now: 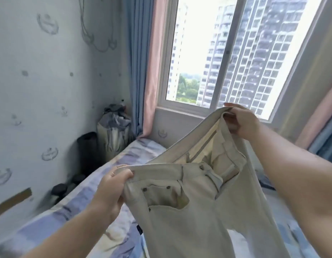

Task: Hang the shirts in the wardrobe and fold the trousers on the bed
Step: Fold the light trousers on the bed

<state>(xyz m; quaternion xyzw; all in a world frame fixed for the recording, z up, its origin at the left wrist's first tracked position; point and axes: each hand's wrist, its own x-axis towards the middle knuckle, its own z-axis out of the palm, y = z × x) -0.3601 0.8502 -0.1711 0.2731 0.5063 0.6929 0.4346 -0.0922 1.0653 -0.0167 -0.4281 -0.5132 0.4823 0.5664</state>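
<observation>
The beige trousers (pixel 189 192) hang spread between the 2 raised hands and screen most of the bed (pixel 98 183) below and to the right. To the left, a strip of patterned bedding lies bare up to the far corner. Beside that edge, against the wall (pixel 40 81), stand a dark bag (pixel 87 151), a stuffed sack (pixel 114 133) and dark objects on the floor. Curtains (pixel 141 67) hang at the bed's head.

only the person's two forearms and hands show, and both are bare: no sleeve reaches into view. the left hand (pixel 111 190) and the right hand (pixel 242 121) wear no gloves, rings or watch (the fingernails look short and unpainted).
</observation>
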